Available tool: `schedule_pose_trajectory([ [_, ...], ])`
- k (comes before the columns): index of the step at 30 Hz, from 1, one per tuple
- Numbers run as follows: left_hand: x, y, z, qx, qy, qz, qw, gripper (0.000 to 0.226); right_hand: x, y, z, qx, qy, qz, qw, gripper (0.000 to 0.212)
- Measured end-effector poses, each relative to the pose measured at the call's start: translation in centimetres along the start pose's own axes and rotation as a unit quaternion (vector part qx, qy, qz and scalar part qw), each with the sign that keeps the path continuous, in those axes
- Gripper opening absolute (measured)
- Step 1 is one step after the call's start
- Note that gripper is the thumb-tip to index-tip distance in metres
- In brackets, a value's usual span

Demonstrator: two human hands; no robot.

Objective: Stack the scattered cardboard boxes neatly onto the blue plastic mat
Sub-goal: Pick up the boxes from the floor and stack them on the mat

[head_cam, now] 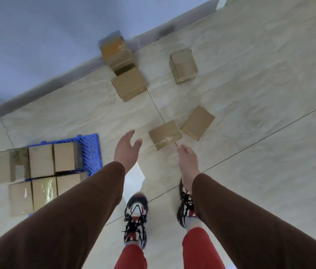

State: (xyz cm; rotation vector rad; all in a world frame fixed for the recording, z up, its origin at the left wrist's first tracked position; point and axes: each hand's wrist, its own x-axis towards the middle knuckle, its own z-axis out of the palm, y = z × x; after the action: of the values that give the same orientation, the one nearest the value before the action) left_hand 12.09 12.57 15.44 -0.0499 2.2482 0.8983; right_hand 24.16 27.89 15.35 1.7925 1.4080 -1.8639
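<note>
I noted no legible brand or writing on any carton; a dark printed patch on one box [18,154] at the mat's far-left edge was too blurred to read, and several cartons carried glossy clear tape only. The blue plastic mat [90,150], a slatted grid lying at roughly nine o'clock from my feet, bore six or seven cardboard boxes set side by side in two rows, a back row [64,156] and a front row [44,192], with the leftmost cartons overhanging the mat's edge onto the tiled floor [250,94]. Five boxes lay loose on the floor: a taped box [165,134] at twelve o'clock, nearest my hands; a plain box [198,122] just beside it at one o'clock, their corners almost touching; a third [183,65] farther out at one o'clock; and two at eleven o'clock, one [129,86] on the floor and one [117,52] against the wall's skirting, blurred. My left hand [126,148] was extended, open and empty, fingers spread, short of the taped box. My right hand [187,159] was likewise open and empty, fingers loosely curled, near that box's near corner but not touching it. Both sleeves were brown.
</note>
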Motion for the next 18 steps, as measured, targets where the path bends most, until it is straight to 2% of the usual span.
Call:
schedule_pose_trajectory([
  [5,6.0,2.1,2.6,0.087,0.004,0.045,0.995,0.056,6.4,-0.4,-2.3,-0.027,-0.004,0.058,0.998,0.050],
  [11,13.6,1.7,7.0,0.204,0.007,0.110,0.973,0.060,12.4,0.5,-0.5,0.052,-0.001,0.159,0.986,0.063],
  [14,16.4,0.1,9.3,0.260,-0.024,0.114,0.959,0.060,15.5,2.1,2.2,0.067,-0.008,0.181,0.981,0.064],
  [18,19.1,-2.5,12.1,0.240,-0.094,0.075,0.963,0.057,17.9,3.8,5.3,0.096,-0.039,0.186,0.977,0.064],
])
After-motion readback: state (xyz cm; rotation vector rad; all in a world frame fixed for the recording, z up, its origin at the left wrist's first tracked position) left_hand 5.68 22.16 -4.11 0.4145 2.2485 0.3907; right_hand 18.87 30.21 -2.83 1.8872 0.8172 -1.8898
